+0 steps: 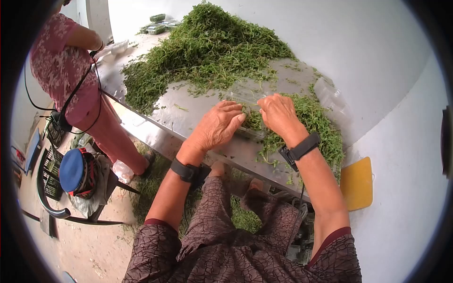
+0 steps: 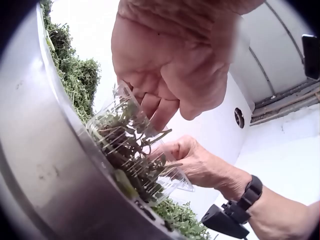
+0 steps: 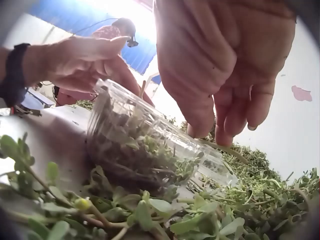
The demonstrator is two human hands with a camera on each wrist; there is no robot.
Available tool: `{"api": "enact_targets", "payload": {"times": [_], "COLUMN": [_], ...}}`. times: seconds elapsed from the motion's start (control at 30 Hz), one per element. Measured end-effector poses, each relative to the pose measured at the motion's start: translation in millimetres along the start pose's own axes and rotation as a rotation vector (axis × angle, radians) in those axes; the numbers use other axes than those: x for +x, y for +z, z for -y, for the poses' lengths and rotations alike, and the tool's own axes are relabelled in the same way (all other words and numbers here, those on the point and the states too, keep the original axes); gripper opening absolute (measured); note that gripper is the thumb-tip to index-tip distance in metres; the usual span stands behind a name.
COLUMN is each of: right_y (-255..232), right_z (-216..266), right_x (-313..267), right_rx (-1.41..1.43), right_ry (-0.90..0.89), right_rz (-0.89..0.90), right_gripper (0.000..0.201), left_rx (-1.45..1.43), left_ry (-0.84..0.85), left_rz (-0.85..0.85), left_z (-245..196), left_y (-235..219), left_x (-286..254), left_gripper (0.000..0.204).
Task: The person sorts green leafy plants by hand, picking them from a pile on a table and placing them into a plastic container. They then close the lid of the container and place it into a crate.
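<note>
Container (image 3: 142, 145), greens (image 1: 253, 119) inside, left hand (image 1: 219, 125), right hand (image 1: 282, 118) alongside

No text, label, brand, number or sign can be read in any of the views.
</note>
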State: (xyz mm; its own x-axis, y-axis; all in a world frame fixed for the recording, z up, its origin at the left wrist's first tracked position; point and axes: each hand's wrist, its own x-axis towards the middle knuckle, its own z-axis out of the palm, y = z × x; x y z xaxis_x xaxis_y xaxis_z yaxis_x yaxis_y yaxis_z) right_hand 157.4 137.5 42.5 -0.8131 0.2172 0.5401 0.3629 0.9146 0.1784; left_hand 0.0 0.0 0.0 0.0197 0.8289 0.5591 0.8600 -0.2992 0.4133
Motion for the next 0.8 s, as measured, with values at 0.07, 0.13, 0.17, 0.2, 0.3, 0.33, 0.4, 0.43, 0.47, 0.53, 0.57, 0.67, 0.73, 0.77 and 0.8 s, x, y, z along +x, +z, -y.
{"api": "enact_targets", "payload": {"times": [0.07,0.13,0.17,0.2,0.3,0.33,0.4,0.43,0.47,0.53,0.57,0.67,0.73,0.77,0.8], "right_y": [-1.4,-0.2,0.2,1.9,1.2,-3.0,-11.8,-16.2,-19.5,-23.1,-24.5,-27.7,-28.3,-28.2,-27.7], "right_z": [-0.8,-1.6,-1.1,0.1,1.3,1.5,2.5,2.5,2.8,3.4,4.0,12.5,18.1,20.7,23.1], "right_x": [3.6,8.1,9.4,10.6,13.6,14.4,16.1,16.7,16.6,16.1,15.7,11.4,9.1,8.6,8.4], "right_rx": [-0.117,-0.146,-0.163,-0.159,-0.174,-0.166,-0.156,-0.106,-0.055,-0.026,0.004,0.090,0.086,0.083,0.082], "right_ry": [0.034,0.028,0.031,0.030,0.017,0.006,-0.011,-0.044,-0.076,-0.088,-0.097,-0.082,-0.088,-0.092,-0.092], "right_rz": [0.142,0.176,0.208,0.209,0.207,0.144,0.090,0.007,-0.076,-0.061,-0.052,-0.032,-0.031,-0.031,-0.033], "right_gripper": [0.006,0.005,0.005,0.005,0.006,0.006,0.006,0.005,0.005,0.004,0.003,0.004,0.004,0.004,0.004], "left_rx": [-0.166,-0.184,-0.197,-0.195,-0.170,-0.162,-0.157,-0.145,-0.133,-0.117,-0.096,-0.081,-0.085,-0.089,-0.088], "left_ry": [-0.018,-0.018,-0.020,-0.024,-0.017,-0.017,-0.026,0.000,0.026,0.018,0.014,-0.044,-0.048,-0.050,-0.048], "left_rz": [-0.141,-0.186,-0.217,-0.215,-0.226,-0.252,-0.281,-0.300,-0.318,-0.330,-0.340,-0.314,-0.319,-0.323,-0.324], "left_z": [0.0,0.7,0.6,1.7,3.4,3.2,5.1,7.7,9.3,10.1,10.3,6.0,7.1,7.7,7.9], "left_y": [-2.3,-4.9,-6.3,-7.5,-6.7,-5.9,-4.2,-2.8,-0.6,4.8,7.4,5.9,7.3,8.0,8.6], "left_x": [3.0,5.9,6.4,5.7,6.2,6.4,7.2,8.8,9.8,11.3,11.6,12.6,13.0,13.5,14.1], "left_gripper": [0.031,0.027,0.023,0.023,0.019,0.020,0.022,0.023,0.023,0.023,0.023,0.020,0.018,0.016,0.016]}}
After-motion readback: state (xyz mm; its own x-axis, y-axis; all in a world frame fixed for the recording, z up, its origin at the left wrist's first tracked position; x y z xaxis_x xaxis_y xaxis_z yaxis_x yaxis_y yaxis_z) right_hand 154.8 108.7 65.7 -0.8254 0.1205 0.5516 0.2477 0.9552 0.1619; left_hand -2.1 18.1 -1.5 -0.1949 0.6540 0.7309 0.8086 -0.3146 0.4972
